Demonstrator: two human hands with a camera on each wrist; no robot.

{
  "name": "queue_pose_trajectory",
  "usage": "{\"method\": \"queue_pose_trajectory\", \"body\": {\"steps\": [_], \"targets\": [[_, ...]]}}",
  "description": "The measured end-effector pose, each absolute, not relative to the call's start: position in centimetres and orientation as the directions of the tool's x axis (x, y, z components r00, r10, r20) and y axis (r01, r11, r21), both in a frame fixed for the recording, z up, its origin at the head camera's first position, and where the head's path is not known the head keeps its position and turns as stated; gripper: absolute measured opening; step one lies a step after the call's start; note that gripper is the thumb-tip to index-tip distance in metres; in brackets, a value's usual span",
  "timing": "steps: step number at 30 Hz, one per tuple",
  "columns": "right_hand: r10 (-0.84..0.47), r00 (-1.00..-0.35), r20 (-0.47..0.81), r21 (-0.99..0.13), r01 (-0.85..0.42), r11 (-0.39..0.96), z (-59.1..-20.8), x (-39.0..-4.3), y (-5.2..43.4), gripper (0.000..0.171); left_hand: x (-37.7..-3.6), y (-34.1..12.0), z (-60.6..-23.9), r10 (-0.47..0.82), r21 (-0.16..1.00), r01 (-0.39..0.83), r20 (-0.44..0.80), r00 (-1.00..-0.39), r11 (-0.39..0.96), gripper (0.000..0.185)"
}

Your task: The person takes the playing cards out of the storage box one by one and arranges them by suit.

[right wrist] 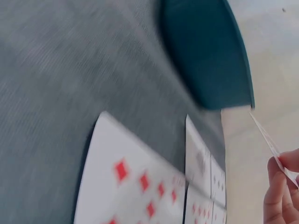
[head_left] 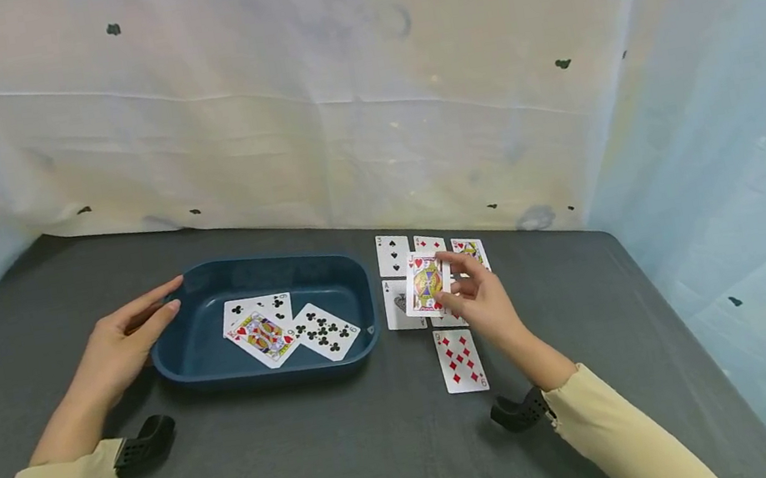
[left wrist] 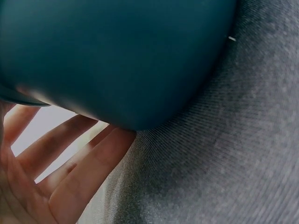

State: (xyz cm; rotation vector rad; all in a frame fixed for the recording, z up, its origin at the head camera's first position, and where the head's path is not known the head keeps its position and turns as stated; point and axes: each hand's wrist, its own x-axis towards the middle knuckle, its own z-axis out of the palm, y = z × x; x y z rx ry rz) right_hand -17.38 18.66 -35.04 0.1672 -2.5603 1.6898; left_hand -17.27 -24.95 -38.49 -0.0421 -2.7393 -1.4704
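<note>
A dark blue tray [head_left: 272, 372] stands on the table, and my left hand [head_left: 122, 342] touches the outside of its left end with nearly straight fingers. In the left wrist view, fingertips [left wrist: 122, 135] lie against the tray's outer wall [left wrist: 117, 60]. Three playing cards lie inside, a red-suited face card [head_left: 265, 339] overlapping a clubs card [head_left: 253, 305] beside another clubs card [head_left: 326, 331]. My right hand [head_left: 480, 299] pinches a hearts face card [head_left: 425, 284] by its right edge, raised above the laid-out cards. Edge-on, that playing card [right wrist: 267, 137] shows between thumb and fingers.
Right of the tray, several face-up cards lie in rows, including a three of spades [head_left: 394, 256], an ace of spades [head_left: 396, 309] and a nine of diamonds [head_left: 461, 361]. The raised card and hand partly cover others. Pale cloth [head_left: 338, 153] hangs behind the grey table [head_left: 300, 473].
</note>
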Motion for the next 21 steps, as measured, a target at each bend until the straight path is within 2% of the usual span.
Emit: {"method": "queue_pose_trajectory", "body": {"steps": [9,21], "targets": [[-0.009,-0.994,0.109,-0.860,-0.099,0.501,-36.1,-17.1,21.9,0.055,-17.2,-25.2,-38.4,0.000,0.823,0.030,0.036,-0.999,0.567,0.055],[0.090,-0.993,0.073,-0.746,0.005,0.666,-37.7,-17.3,25.8,0.050,-17.3,-25.0,-38.6,0.009,0.824,0.043,0.046,-0.999,0.565,0.055]]}}
